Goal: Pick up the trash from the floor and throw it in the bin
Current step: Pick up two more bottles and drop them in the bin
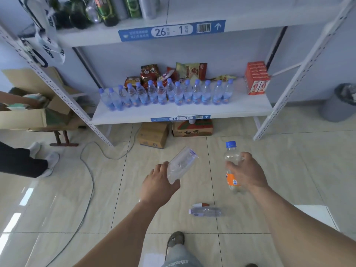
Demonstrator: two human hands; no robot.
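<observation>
Now left fingers (163, 166) around an empty clear bottle (181, 164), right fingers (234, 166) around an empty orange-labelled bottle (232, 168).

Upper shelf label (171, 30) reads "26 - 1"; lower shelf label (180, 118) "14 1".

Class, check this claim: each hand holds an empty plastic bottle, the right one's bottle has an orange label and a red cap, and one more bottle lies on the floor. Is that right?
One detail is wrong. The head view shows the orange-label bottle in the right hand has a blue cap, not red. The left hand holds a clear bottle, and another bottle lies on the floor.
</observation>
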